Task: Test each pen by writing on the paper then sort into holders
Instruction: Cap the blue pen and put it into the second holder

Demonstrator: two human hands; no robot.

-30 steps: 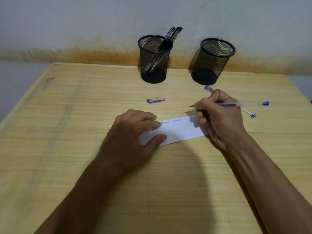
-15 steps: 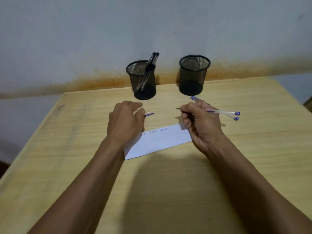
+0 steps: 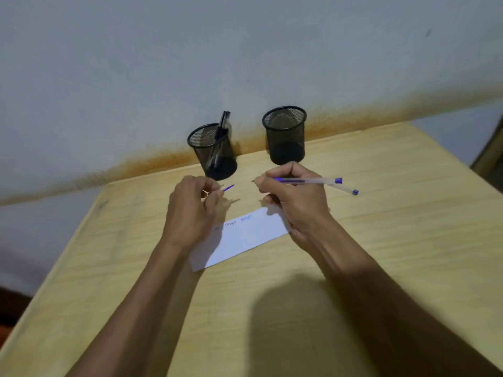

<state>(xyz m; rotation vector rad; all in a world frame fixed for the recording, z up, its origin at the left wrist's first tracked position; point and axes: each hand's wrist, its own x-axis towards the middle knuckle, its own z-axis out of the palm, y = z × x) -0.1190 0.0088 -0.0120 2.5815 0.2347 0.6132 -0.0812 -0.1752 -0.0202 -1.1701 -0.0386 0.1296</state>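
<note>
Clear-barrelled blue pen (image 3: 307,181) is pinched in the right hand's (image 3: 295,198) curled fingers, above white paper (image 3: 245,238). Left hand (image 3: 192,210) pinches a blue pen cap (image 3: 228,188). Two black mesh holders (image 3: 213,151) (image 3: 285,134) stand at twelve o'clock.

The left hand (image 3: 194,210) has been lifted off the paper (image 3: 242,238), where it lay flat a second ago, and the pen cap (image 3: 228,188) that lay on the bench is now pinched in its fingers (image 3: 215,195). The right hand (image 3: 294,197) with the uncapped pen (image 3: 307,181) has been raised from the paper's right end, so the nib is now pointed at the cap. The written scribbles are now left uncovered.
</note>
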